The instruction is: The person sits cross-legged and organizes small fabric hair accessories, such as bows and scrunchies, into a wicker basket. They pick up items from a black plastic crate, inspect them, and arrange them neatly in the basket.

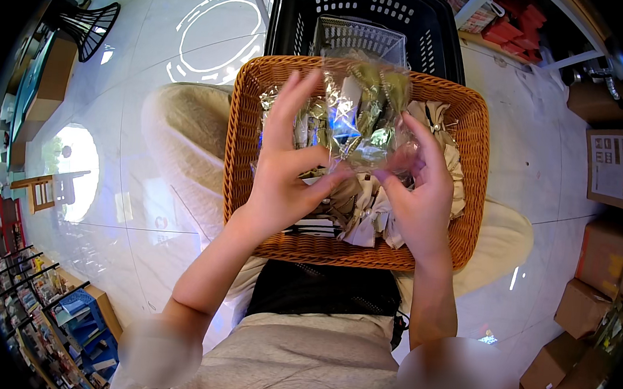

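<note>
Both hands hold up a crinkly clear plastic packet [358, 114] over a woven wicker basket [245, 160] that rests on the person's lap. The left hand [284, 170] pinches the packet's lower left edge between thumb and forefinger, its other fingers spread upward along the film. The right hand [418, 192] pinches the lower right edge the same way, fingers raised behind the glossy wrap. The packet is thin, shiny and wrinkled, catching bright glints; inside it lie small olive-green and pale pieces, with a blue patch near the middle. Its long axis runs roughly upright in the view, the top rising away from the two pinches toward the basket's far rim, the bottom edge stretched between the thumbs. Below the grips, inside the rectangular basket with rounded corners, lie beige cloth pieces [369, 206] in a loose heap. Beyond the packet's top stands a black plastic crate [296, 18] with perforated walls.
</note>
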A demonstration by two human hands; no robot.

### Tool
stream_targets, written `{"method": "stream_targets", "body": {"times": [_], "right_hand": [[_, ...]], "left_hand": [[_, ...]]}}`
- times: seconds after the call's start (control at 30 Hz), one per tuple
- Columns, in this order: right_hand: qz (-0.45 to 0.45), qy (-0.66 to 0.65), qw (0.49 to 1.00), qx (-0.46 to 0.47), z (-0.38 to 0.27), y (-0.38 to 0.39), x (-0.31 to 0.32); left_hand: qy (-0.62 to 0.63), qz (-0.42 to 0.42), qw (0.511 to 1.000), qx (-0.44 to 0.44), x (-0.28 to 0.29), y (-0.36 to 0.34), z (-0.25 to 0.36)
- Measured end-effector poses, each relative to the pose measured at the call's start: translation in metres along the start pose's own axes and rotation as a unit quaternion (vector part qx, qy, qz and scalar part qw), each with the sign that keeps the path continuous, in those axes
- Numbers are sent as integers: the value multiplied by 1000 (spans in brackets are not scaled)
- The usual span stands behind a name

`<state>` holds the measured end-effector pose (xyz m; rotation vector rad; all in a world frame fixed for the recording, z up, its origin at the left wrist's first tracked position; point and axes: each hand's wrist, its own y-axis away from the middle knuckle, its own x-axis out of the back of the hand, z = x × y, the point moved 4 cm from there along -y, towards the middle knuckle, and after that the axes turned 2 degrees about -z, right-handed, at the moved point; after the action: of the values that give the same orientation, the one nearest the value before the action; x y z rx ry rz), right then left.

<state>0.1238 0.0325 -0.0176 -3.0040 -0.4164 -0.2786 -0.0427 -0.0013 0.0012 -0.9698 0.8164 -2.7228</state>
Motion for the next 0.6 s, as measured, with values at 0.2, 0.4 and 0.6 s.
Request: {"method": "stream_targets", "body": {"times": [0.2,0.4,0.6], "right_hand": [[-4,223,967,125,-16,0,7],[-119,-118,984,57,-11,-7,-2],[-182,-70,980,-35,-14,-34,-12]], "left_hand": [[57,-37,997,-42,6,-1,0],[231,-64,971,22,14,-10,-2],[318,34,942,102,17,-21,-17]]}}
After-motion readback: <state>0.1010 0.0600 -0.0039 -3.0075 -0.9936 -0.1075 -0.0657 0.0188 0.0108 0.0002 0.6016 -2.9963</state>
